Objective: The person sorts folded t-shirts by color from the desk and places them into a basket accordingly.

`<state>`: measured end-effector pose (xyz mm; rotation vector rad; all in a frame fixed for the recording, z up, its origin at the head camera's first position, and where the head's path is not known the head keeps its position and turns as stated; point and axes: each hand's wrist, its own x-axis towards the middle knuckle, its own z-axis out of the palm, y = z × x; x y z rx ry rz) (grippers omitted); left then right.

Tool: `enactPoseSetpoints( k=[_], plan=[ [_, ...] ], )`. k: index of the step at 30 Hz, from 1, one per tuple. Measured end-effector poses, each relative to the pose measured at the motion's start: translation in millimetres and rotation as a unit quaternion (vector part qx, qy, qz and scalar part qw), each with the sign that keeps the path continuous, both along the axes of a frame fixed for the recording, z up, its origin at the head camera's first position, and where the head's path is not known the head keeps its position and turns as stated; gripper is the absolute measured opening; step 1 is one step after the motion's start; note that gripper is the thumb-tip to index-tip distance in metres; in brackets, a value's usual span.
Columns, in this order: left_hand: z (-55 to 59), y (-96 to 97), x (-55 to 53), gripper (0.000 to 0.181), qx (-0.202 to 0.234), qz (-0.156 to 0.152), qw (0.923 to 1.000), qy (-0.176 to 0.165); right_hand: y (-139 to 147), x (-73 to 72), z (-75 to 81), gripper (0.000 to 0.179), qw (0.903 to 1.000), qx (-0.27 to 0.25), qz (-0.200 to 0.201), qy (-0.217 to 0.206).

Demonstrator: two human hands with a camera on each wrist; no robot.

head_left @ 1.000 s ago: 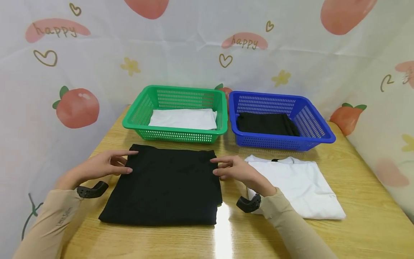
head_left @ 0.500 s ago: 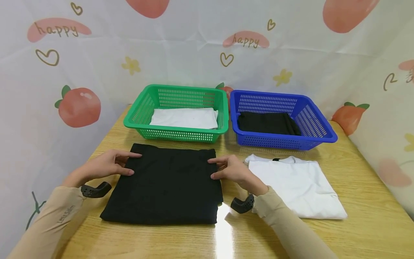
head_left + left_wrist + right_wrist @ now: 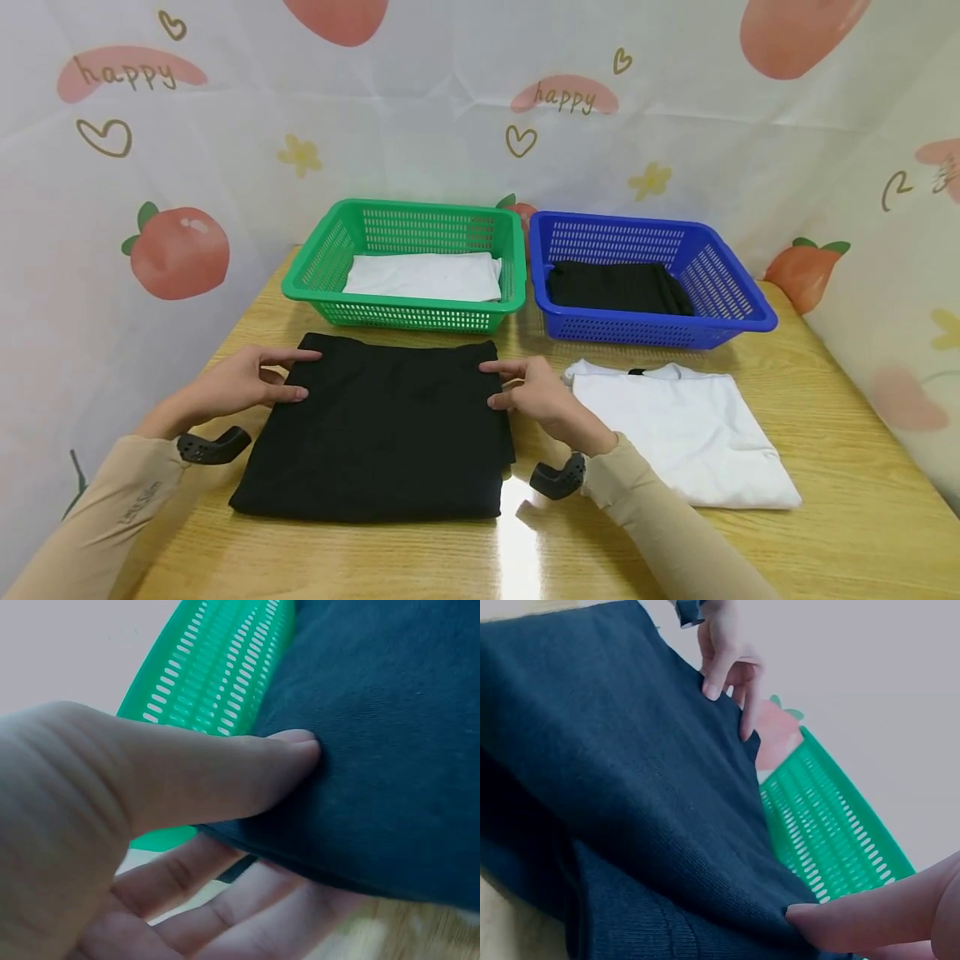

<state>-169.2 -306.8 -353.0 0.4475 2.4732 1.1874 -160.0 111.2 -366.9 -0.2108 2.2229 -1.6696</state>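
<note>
A folded black shirt [image 3: 375,433] lies flat on the table, left of the middle. At its left edge, my left hand [image 3: 236,383] pinches the cloth; the left wrist view has the thumb [image 3: 281,761] on top and the other fingers underneath. My right hand [image 3: 547,400] pinches the opposite edge at about the same height. In the right wrist view its thumb [image 3: 832,919] presses on the cloth, while the fingertips behind are mostly hidden. Loose layers with a ribbed band hang below that thumb.
Behind the shirt stands a green basket [image 3: 405,315] with folded white cloth [image 3: 423,277] inside. A blue basket [image 3: 637,329] beside it holds folded black cloth [image 3: 618,287]. A folded white T-shirt [image 3: 682,433] lies on the table [image 3: 847,500] at right, near my right forearm.
My right hand has shifted slightly left, and its thumb and fingertips have closed onto the shirt's right edge. The left hand stays at the left edge. The shirt has hardly moved.
</note>
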Motion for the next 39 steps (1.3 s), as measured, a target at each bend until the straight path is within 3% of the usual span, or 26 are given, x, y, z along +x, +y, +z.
enactPoseSetpoints(
  k=[4,11,21,28,34,39],
  plan=[
    [4.2,3.3,2.1,0.068,0.021,0.005,0.9997,0.010,3.6,-0.6,8.4,0.049,1.0000,-0.005,0.003,0.006],
    [13.5,12.5,7.0,0.063,0.014,0.017,0.9987,0.045,17.4,-2.1,23.0,0.050,0.9998,-0.011,0.005,0.017],
    [30.9,33.6,13.2,0.064,0.039,0.023,0.9977,0.050,48.5,-4.2,41.0,0.052,0.9992,-0.033,0.018,0.017],
    [48.0,57.9,14.0,0.065,0.036,0.029,0.9971,0.061,75.0,-4.4,63.6,0.052,0.9989,-0.030,0.027,0.023],
    [65.8,77.7,14.9,0.064,0.044,0.014,0.9965,0.070,97.6,-6.8,86.2,0.050,0.9989,-0.012,0.036,0.027],
    [78.5,91.2,12.9,0.061,0.060,0.022,0.9947,0.080,116.0,-9.6,102.5,0.050,0.9979,-0.038,0.043,0.029]
  ],
)
